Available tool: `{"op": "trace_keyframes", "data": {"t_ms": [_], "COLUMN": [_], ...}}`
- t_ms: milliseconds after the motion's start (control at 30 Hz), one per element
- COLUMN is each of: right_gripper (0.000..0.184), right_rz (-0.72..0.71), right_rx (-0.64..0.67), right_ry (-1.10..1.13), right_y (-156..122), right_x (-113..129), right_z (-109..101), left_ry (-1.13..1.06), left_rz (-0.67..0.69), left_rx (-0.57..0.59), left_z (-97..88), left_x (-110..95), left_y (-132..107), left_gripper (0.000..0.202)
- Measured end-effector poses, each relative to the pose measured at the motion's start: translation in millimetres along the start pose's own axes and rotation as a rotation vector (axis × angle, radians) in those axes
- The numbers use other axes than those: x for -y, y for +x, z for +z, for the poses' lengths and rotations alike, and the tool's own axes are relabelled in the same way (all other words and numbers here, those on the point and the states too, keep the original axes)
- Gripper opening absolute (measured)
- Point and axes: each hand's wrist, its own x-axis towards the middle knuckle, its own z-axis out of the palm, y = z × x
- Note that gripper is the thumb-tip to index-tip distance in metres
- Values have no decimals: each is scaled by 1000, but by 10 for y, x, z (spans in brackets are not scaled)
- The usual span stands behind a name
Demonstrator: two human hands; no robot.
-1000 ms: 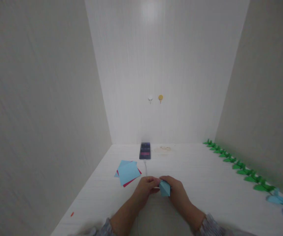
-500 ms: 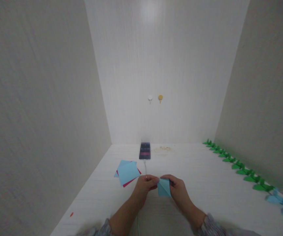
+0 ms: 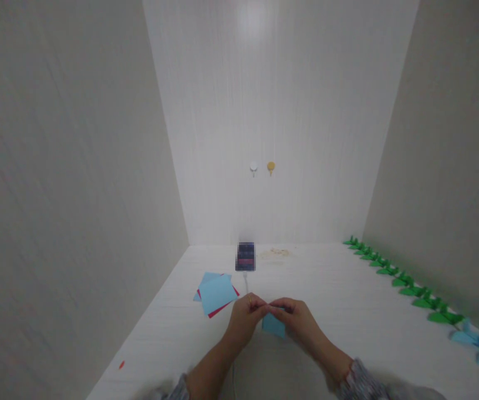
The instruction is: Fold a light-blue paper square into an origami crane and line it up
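A small piece of folded blue paper [image 3: 273, 326] is held between my two hands, above the white table. My left hand [image 3: 248, 316] pinches its upper left corner between thumb and fingers. From the other side, my right hand [image 3: 292, 314] grips the top edge, thumb in front, its fingertips meeting those of the left. The hands cover the upper part of the paper. To the left of my left hand lies a loose pile of square sheets: light blue paper [image 3: 216, 293] on top, with red paper [image 3: 218, 312] showing beneath.
A phone-like device [image 3: 245, 256], its screen blurred, stands at the back with a white cable [image 3: 246, 283]. Green paper leaves [image 3: 406, 289] run along the right wall, ending in blue leaves [image 3: 473, 339]. A small orange piece [image 3: 121, 365] lies front left. Two hooks [image 3: 270, 166] hang on the back wall.
My right hand has shifted left along the paper's top edge, its thumb now over the front. The fingertips of both hands have come together, covering more of the paper.
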Motion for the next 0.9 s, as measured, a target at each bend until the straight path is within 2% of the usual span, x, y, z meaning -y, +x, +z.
{"op": "trace_keyframes", "data": {"t_ms": [167, 367, 533, 900], "right_gripper": [26, 22, 24, 24], "right_rz": [24, 19, 35, 65], "right_rx": [-15, -30, -34, -12], "right_ry": [-11, 58, 53, 115], "right_y": [8, 3, -5, -7], "right_x": [-38, -52, -38, -4], "right_z": [-25, -27, -14, -15], "left_ry": [-36, -196, -141, -123], "left_rz": [0, -96, -108, -83], "left_rx": [39, 81, 47, 48], "left_z": [10, 45, 36, 19], "left_x": [-31, -14, -27, -47], "left_y": [-8, -1, 11, 5], "left_gripper": [24, 23, 23, 20]}}
